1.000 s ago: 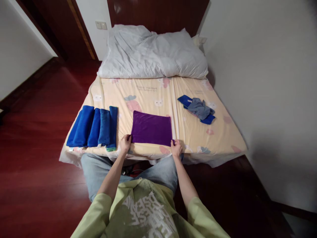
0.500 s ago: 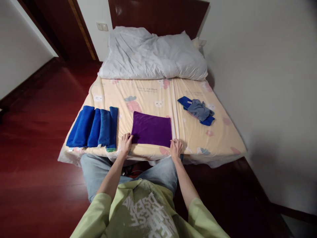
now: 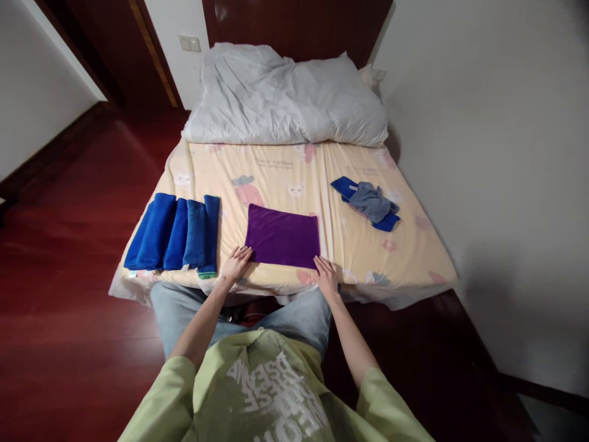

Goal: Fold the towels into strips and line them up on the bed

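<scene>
A purple towel (image 3: 283,236) lies flat as a rectangle near the front edge of the bed. At its near left corner rests my left hand (image 3: 237,263), fingers stretched out over the edge of the cloth. My right hand (image 3: 326,276) touches the near right corner, its fingers extended and lying flat. Neither hand lifts the cloth. Left of the purple towel, several blue folded towels (image 3: 175,236) lie side by side in a row, the rightmost with a green edge.
On the right of the bed sits a crumpled grey cloth (image 3: 370,201) over a blue cloth (image 3: 343,186). A white quilt (image 3: 285,101) is heaped against the dark headboard (image 3: 294,24). The patterned yellow sheet (image 3: 285,169) covers the mattress.
My fingers have gone from pinching the towel's near corners to lying flat on them. My left hand has shifted slightly right. The towel stays in place.
</scene>
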A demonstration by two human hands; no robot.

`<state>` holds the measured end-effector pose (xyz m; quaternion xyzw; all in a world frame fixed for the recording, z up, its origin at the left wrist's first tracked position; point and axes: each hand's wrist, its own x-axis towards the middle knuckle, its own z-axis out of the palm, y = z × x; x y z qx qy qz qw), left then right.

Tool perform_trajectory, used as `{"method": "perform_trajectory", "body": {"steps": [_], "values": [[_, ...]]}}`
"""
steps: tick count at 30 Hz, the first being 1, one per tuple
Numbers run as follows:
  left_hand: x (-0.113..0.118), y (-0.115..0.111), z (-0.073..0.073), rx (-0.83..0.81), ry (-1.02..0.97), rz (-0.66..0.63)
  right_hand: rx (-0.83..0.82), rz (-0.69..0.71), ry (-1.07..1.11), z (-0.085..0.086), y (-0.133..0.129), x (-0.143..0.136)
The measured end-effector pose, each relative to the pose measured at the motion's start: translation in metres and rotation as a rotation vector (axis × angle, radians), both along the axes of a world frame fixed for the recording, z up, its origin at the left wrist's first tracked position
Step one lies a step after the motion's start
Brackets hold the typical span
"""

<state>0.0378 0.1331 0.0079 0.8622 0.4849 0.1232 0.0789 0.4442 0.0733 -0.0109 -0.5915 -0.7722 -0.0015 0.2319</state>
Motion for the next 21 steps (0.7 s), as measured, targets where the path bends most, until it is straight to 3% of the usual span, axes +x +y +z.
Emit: {"method": "perform_trajectory", "body": {"steps": [9,14,21], "values": [[-0.004,0.011,-0.003,0.021,0.108,-0.133,0.05,0.069,-0.033,-0.015,0.008,0.009],[-0.02,0.009,-0.003,0.033,0.056,-0.199,0.037,0.139,0.02,-0.008,0.004,0.016],[-0.052,-0.031,-0.013,0.025,-0.016,-0.284,0.012,0.263,0.126,-0.004,-0.039,0.011]]}}
